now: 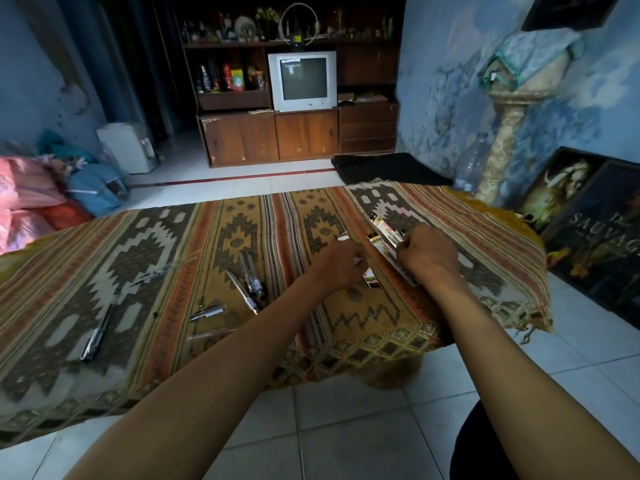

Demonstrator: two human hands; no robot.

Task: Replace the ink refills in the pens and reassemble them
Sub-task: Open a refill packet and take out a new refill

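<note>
I am seeing both hands reaching over the patterned cloth [138, 258] that is covering the worktop. The right hand [427, 252] is curling its fingers onto a long refill packet [384, 237], a narrow card with red, yellow and black printing, and seems to be gripping it near the middle. The left hand [337, 263] is lying just left of that packet with its fingers curled; it is pinching a scrap of white wrapper [358, 260], though I cannot tell how firmly. A small printed piece of packaging [370, 278] is lying on the cloth below the packet, between the two wrists.

Further left of the packet, three clear-barrelled pens [251, 278] are lying side by side, touching or nearly so. Nearer me than these, a short silver pen part [207, 312] and a clear tube [211, 334] are resting apart from each other. Well to the left of the packet, a dark pen [98, 332] is lying alone near the cloth's near edge.

Beyond the worktop, far behind the packet, a wooden cabinet [298, 133] is carrying a white television [302, 80]. To the right of the packet, a framed poster [595, 233] is leaning against the blue wall.
</note>
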